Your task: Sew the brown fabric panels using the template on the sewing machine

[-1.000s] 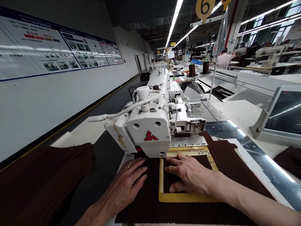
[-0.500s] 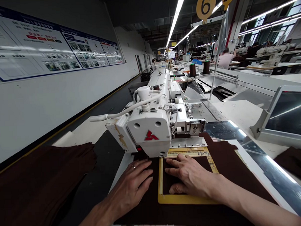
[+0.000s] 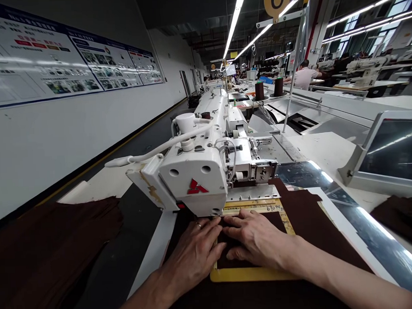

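1. Left hand (image 3: 196,251): open, grasping nothing, laid palm-down with fingers over the left side of the yellow frame (image 3: 254,274); a ring (image 3: 198,224) was on one finger.
2. Right hand (image 3: 259,238): also open, nothing clenched, fingers spread on the brown cloth (image 3: 194,297) inside the frame opening. Fingertips of both hands were close together; could not tell if they touched.
3. Yellow frame lay flat on the cloth, under and around the hands; its far side had handwriting on it.
4. Brown cloth ran under both hands, toward the wearer, and out to the right past the right forearm, with a white sheet (image 3: 153,253) showing left of the left wrist.
5. White sewing machine (image 3: 196,177) with a red logo stood just beyond the fingertips; a metal plate (image 3: 253,193) was ahead of the right hand, by the frame's far side.
6. Cloth pile (image 3: 57,250) was left of the left hand, on the dark tabletop (image 3: 134,238).
7. Monitor (image 3: 388,152) was well right of the right hand, with more dark fabric (image 3: 402,219) nearer the wearer.
8. Far beyond the hands, right side: thread cones (image 3: 259,91) and a seated person (image 3: 304,76).
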`<state>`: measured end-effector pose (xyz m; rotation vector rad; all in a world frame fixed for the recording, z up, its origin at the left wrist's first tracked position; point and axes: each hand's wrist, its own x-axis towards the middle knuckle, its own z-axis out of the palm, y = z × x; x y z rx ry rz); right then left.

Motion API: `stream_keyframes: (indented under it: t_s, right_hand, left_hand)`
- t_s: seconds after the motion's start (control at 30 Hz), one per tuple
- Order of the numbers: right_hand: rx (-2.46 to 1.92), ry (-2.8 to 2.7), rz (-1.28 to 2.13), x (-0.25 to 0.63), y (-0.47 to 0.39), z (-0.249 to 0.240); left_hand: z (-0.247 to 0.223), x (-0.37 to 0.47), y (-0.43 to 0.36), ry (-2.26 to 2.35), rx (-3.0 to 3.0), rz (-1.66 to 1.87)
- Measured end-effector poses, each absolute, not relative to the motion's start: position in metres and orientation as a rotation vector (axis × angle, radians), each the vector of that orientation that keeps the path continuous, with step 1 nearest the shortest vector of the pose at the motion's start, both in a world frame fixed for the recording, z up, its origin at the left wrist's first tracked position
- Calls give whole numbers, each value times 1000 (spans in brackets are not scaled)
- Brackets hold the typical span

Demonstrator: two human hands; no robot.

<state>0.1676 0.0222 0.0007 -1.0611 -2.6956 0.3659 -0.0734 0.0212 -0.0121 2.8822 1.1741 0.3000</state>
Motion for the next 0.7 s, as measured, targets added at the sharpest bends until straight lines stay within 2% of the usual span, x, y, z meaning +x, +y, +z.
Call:
stream_keyframes:
  t_s: [0.17,0.43,0.7]
  right_hand:
    - [-1248,-2661,342,187,16,2]
    - [-1523,-2526,239,255,-11,-3]
    - [-1574,-2412,212,267,-22,-14]
  left_hand:
    - [-20,-71,20,1286,2956,195]
    - [-22,-68,27,1244,3006,255]
    - [-23,-66,31,1215,3131,263]
